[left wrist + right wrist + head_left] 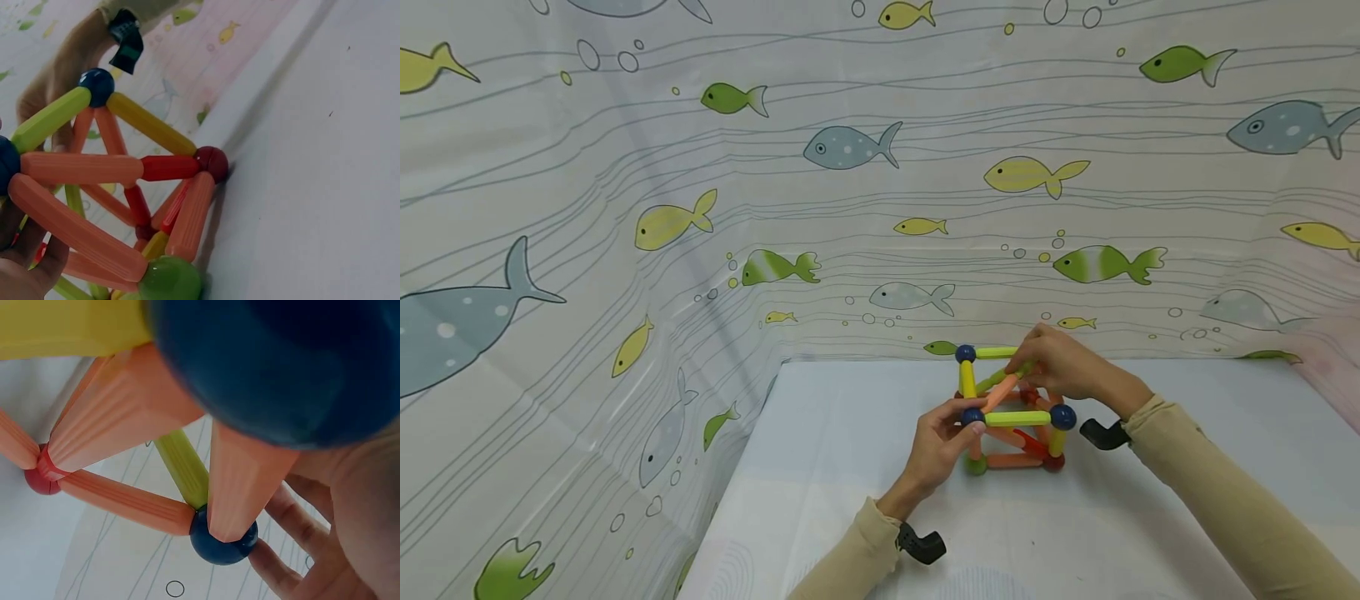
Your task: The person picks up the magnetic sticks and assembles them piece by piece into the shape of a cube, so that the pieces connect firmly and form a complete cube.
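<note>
A box-shaped building frame (1017, 461) of coloured sticks and balls stands on the white table. Blue balls mark its top corners; red and green ones lie below. My left hand (936, 450) grips the front-left blue ball (5, 165), thumb and fingers around it. At the back right, my right hand (1067, 362) holds the top of the frame, its fingers (281, 565) against another blue ball (220, 550). An orange stick (1000, 393) slants across the top between the hands. The right thumb is hidden in the right wrist view.
The white table (842, 450) spreads around the frame. A fish-patterned curtain (850, 208) hangs along its back and left. Dark wrist straps (922, 543) are worn at both cuffs.
</note>
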`<control>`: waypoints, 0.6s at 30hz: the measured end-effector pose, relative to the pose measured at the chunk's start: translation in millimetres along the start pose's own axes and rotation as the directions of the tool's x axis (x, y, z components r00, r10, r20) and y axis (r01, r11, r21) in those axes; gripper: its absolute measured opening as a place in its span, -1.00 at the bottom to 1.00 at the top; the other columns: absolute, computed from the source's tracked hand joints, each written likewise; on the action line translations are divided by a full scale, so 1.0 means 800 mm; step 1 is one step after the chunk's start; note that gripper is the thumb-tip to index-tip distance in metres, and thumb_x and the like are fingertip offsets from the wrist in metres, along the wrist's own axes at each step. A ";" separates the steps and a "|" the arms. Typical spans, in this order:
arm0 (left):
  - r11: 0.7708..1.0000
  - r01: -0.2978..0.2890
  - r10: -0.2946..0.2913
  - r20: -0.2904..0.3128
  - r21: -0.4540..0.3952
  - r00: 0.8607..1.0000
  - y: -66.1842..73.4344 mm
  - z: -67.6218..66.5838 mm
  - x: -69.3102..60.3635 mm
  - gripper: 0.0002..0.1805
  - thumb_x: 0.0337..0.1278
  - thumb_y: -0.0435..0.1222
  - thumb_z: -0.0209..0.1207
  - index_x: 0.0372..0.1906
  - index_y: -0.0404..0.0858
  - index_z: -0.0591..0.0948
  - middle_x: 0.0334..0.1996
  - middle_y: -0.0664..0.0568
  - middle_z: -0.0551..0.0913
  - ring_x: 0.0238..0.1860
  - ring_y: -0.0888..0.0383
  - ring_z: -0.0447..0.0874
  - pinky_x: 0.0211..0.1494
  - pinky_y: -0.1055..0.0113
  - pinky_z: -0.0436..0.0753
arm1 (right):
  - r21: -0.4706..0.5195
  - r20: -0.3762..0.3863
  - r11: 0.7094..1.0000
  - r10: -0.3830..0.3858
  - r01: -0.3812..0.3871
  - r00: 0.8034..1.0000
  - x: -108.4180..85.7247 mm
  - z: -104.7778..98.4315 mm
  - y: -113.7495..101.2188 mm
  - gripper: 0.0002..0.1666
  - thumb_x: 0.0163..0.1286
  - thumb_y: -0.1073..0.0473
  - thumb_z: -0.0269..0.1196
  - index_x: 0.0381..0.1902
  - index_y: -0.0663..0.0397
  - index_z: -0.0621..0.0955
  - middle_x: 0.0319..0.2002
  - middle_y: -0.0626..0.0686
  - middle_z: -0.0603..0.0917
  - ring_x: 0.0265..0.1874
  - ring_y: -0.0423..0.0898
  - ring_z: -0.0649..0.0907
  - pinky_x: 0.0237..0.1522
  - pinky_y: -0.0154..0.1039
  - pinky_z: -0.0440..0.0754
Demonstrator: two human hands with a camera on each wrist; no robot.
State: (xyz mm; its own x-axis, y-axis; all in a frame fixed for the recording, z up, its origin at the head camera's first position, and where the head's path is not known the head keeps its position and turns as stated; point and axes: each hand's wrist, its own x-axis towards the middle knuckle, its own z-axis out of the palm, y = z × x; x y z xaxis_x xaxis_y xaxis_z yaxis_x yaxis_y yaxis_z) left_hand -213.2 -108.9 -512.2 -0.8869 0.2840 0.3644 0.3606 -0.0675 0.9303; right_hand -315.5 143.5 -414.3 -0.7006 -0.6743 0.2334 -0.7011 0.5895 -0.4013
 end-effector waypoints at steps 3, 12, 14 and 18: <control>1.000 0.000 0.000 -0.001 0.006 1.000 0.001 0.000 -0.001 -0.61 0.51 -0.35 0.22 0.33 -0.29 0.62 0.32 -0.21 0.60 0.07 0.25 0.62 0.10 0.46 0.67 | -0.021 -0.005 1.000 -0.007 0.007 1.000 0.000 0.000 -0.002 -0.70 0.21 0.38 0.55 -0.14 -0.07 0.88 -0.23 -0.16 0.78 -0.06 -0.06 0.53 -0.09 -0.16 0.56; 0.995 -0.025 0.024 0.008 0.095 1.000 0.003 -0.005 0.000 -0.62 0.51 -0.33 0.21 0.33 -0.25 0.63 0.34 -0.16 0.63 0.11 0.23 0.64 0.20 0.36 0.66 | -0.045 -0.035 0.997 -0.066 0.065 0.997 -0.001 0.003 -0.008 -0.66 0.15 0.39 0.59 -0.13 -0.05 0.88 -0.21 -0.16 0.82 -0.07 -0.06 0.56 -0.10 -0.16 0.61; 0.992 -0.033 0.032 0.018 0.123 0.999 0.003 -0.006 0.000 -0.62 0.52 -0.32 0.20 0.33 -0.24 0.62 0.34 -0.14 0.63 0.14 0.21 0.65 0.24 0.31 0.66 | -0.042 -0.036 0.996 -0.075 0.074 0.996 -0.001 0.004 -0.008 -0.65 0.15 0.39 0.59 -0.13 -0.07 0.88 -0.22 -0.17 0.82 -0.08 -0.07 0.56 -0.09 -0.16 0.62; 0.986 -0.048 0.043 0.034 0.157 0.999 0.004 -0.007 0.001 -0.61 0.53 -0.30 0.19 0.35 -0.23 0.62 0.33 -0.14 0.64 0.17 0.19 0.65 0.26 0.28 0.67 | -0.032 -0.037 0.997 -0.078 0.077 0.996 -0.002 0.004 -0.008 -0.65 0.15 0.39 0.59 -0.13 -0.08 0.88 -0.24 -0.19 0.81 -0.09 -0.09 0.55 -0.10 -0.18 0.63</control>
State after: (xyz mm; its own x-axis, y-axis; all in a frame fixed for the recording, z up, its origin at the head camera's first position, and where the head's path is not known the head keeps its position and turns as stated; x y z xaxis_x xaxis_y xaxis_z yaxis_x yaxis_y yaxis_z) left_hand -214.5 -114.0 -508.6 -0.8604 0.3130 0.4021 0.4432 0.0703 0.8936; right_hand -309.7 139.3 -414.8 -0.6483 -0.7013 0.2965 -0.7566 0.5498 -0.3540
